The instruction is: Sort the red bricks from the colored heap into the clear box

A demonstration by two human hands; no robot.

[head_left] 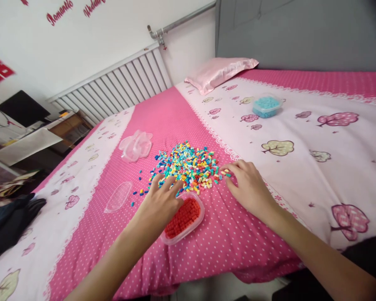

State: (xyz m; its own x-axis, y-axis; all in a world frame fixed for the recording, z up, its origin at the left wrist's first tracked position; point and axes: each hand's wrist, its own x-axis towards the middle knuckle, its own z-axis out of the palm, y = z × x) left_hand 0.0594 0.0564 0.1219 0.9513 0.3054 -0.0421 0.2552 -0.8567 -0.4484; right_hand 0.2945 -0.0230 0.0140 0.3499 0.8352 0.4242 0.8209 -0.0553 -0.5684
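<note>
A heap of small multicoloured building bricks [191,163] lies on the pink dotted bedspread. At its near left edge hovers my left hand [163,200], fingers curved and apart, with no brick visible in them. Under and beside that hand stands a clear plastic tub [201,215] filled with red bricks [185,215]. My right hand [249,184] rests at the right edge of the heap, fingers spread around a few loose yellow and green bricks [226,172]. Whether its fingertips touch them is hard to make out.
Several clear nested containers [136,145] sit left of the heap, with a clear lid [119,197] nearer me. A tub of light blue bricks [267,106] stands farther back on the right. Behind it lies a pink pillow [221,72]. Dark clothes [14,223] lie at far left.
</note>
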